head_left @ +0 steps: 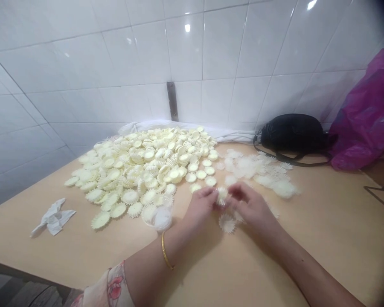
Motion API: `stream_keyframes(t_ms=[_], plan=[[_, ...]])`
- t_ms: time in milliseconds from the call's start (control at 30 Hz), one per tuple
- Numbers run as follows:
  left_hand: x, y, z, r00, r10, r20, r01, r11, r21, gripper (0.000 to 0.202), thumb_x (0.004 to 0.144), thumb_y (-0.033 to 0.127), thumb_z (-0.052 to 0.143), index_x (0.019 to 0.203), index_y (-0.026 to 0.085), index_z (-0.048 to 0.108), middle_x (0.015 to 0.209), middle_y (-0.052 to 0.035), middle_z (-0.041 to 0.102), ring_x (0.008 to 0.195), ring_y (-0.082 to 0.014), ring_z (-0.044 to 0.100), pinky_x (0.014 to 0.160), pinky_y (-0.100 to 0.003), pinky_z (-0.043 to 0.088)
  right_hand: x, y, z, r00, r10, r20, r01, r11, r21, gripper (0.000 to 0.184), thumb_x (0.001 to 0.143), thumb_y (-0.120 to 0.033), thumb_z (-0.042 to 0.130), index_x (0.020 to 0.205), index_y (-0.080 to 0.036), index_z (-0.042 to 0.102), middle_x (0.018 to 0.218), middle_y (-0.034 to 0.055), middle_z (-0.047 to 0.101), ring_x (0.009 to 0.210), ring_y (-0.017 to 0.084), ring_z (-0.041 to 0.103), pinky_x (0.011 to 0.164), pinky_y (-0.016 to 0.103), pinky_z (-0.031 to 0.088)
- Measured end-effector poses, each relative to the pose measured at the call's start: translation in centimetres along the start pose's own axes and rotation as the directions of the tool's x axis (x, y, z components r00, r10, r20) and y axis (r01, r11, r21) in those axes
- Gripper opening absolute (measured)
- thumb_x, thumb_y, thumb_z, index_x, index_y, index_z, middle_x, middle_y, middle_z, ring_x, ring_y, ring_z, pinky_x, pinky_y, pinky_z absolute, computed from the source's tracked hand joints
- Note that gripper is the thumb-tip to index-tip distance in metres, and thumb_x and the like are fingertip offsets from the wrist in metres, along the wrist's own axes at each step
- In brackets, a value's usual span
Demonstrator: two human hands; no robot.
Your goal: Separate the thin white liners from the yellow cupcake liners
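Between my two hands is a small pale, scalloped flower-shaped disc (222, 196). My left hand (202, 204) pinches it from the left, a gold bangle (166, 251) on that wrist. From the right, the bent fingers of my right hand (248, 204) meet the same piece. Just below them on the table lies a white petal-edged piece (227, 223). A round clear plastic tub (158, 215) with something white in it stands left of my left hand. Beyond it spreads a big heap of cream-yellow scalloped discs (144, 164).
Whiter, thinner petal pieces (249, 166) lie scattered behind my right hand. At the back right are a black bag (294, 132) with a strap and a magenta plastic bag (365, 115). A crumpled tissue (54, 217) is at left. White tiled wall (185, 51) bounds the table (115, 251).
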State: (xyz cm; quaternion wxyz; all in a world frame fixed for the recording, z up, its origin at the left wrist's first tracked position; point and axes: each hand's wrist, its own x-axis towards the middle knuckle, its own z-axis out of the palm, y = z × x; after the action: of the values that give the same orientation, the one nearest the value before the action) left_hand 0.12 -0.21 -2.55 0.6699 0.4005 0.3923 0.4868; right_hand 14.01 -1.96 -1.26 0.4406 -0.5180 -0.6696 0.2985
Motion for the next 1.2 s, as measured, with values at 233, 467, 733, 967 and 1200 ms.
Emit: stream_keyframes(t_ms=[233,467,733,967,1200], plan=[[-0.4,0.3,0.3,0.997,0.057,-0.047,-0.054,0.996,0.07,0.031,0.066,0.037,0.068,0.085,0.017,0.055,0.055,0.0034,0.051,0.047,-0.0106,0.051,0.051,-0.024,0.041,0.1,0.1,0.3,0.988,0.135,0.071,-0.149,0.958,0.247,0.032,0.074,-0.047,0.058,0.063,-0.018,0.05,0.057,-0.003,0.048,0.055,0.011,0.044,0.052,0.024,0.035],[-0.7,0.9,0.7,0.994,-0.094,0.062,0.102,0.986,-0.133,0.018,0.066,0.023,0.069,0.075,0.011,0.058,0.058,-0.0014,0.056,0.05,-0.0093,0.053,0.053,-0.023,0.042,0.4,0.6,-0.2,0.99,0.123,0.066,-0.137,0.945,0.298,0.034,0.074,-0.048,0.058,0.06,-0.018,0.05,0.057,-0.0019,0.051,0.056,0.012,0.046,0.055,0.024,0.038],[-0.6,0.8,0.6,0.978,-0.149,0.145,0.176,0.964,-0.197,0.014,0.062,0.016,0.071,0.07,0.011,0.06,0.061,-0.0028,0.057,0.052,-0.01,0.054,0.052,-0.023,0.042,0.3,0.6,-0.2,0.984,0.087,0.156,-0.141,0.917,0.374,0.032,0.074,-0.047,0.059,0.063,-0.018,0.051,0.059,-0.0004,0.055,0.058,0.014,0.052,0.059,0.027,0.043],[-0.2,0.5,0.1,0.996,-0.072,0.042,0.075,0.995,-0.072,0.016,0.062,0.021,0.07,0.065,0.012,0.056,0.056,-0.0001,0.053,0.05,-0.0088,0.051,0.054,-0.023,0.04,0.1,0.5,0.4,0.977,-0.115,-0.181,0.098,0.99,-0.097,0.016,0.08,-0.035,0.053,0.077,-0.019,0.055,0.071,0.0007,0.056,0.066,0.015,0.052,0.063,0.027,0.042],[0.0,-0.1,-0.4,0.999,0.049,0.013,-0.05,0.996,0.069,0.031,0.066,0.034,0.069,0.056,0.016,0.045,0.047,0.003,0.047,0.044,-0.0069,0.044,0.05,-0.022,0.038,-0.3,-0.6,0.6,0.995,-0.087,-0.044,0.091,0.992,0.091,0.019,0.081,-0.035,0.052,0.084,-0.02,0.064,0.082,0.0042,0.066,0.077,0.019,0.06,0.07,0.03,0.046]])
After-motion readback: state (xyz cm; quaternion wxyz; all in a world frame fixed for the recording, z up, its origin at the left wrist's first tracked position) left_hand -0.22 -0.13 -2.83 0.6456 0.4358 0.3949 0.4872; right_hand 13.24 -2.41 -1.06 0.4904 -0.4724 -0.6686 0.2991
